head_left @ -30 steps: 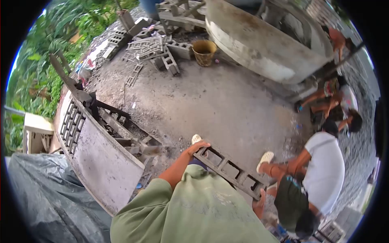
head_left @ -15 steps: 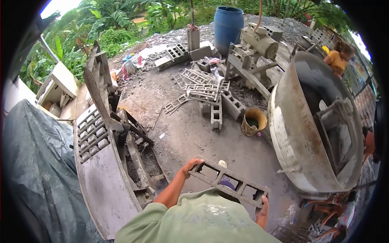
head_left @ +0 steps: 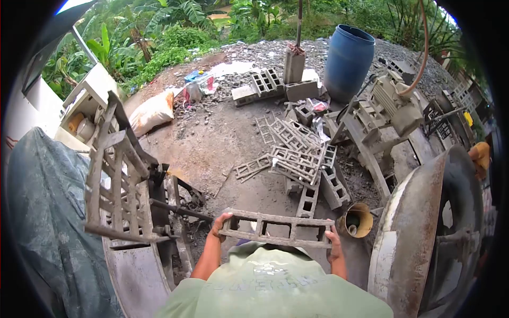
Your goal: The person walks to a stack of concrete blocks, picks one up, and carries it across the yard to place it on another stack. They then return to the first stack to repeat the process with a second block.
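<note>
A grey hollow concrete block point(head_left: 275, 243) with three openings is held level in front of my green shirt. My left hand point(head_left: 218, 227) grips its left end, and my right hand point(head_left: 334, 243) grips its right end. Beyond the block, a pile of thin grey lattice frames point(head_left: 297, 159) lies on the ground. Several hollow blocks point(head_left: 333, 186) stand beside and under that pile.
On the left are a metal block-moulding machine point(head_left: 122, 185) and a dark tarp point(head_left: 50, 212). A yellowish bucket point(head_left: 356, 220), a large metal mixer drum point(head_left: 408, 238), a motor point(head_left: 395, 103) and a blue barrel point(head_left: 349, 63) stand right. A filled sack point(head_left: 152, 113) lies back left.
The view has turned right and moved forward. The block, tilted down to the right before, is now nearly level, still between both hands. The moulding machine's frame appears lower and wider.
</note>
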